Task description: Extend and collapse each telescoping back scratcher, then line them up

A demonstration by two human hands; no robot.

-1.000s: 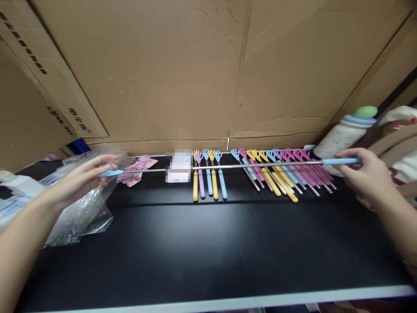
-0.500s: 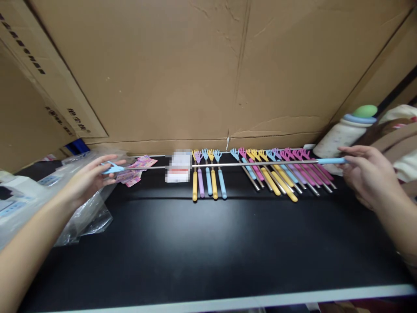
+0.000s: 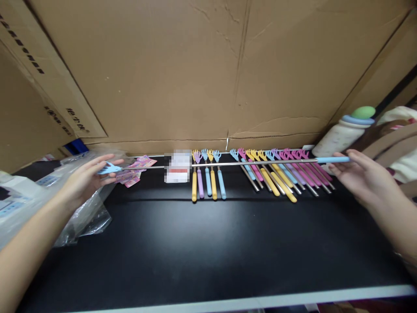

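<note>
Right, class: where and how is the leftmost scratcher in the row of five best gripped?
Likely by its yellow handle, from above on the near side: it is thick and points toward the near edge, while the clawed head faces the cardboard.

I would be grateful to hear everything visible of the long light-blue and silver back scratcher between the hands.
The long light-blue and silver back scratcher has a branching, plastic-like blue claw, a shiny, metal-like rod and a smooth blue sleeve. It stretches above the black tabletop, rising slightly rightward in view. The claw lies among fingers of the left hand; the sleeve's end meets the right hand, exact contact unclear.
</note>
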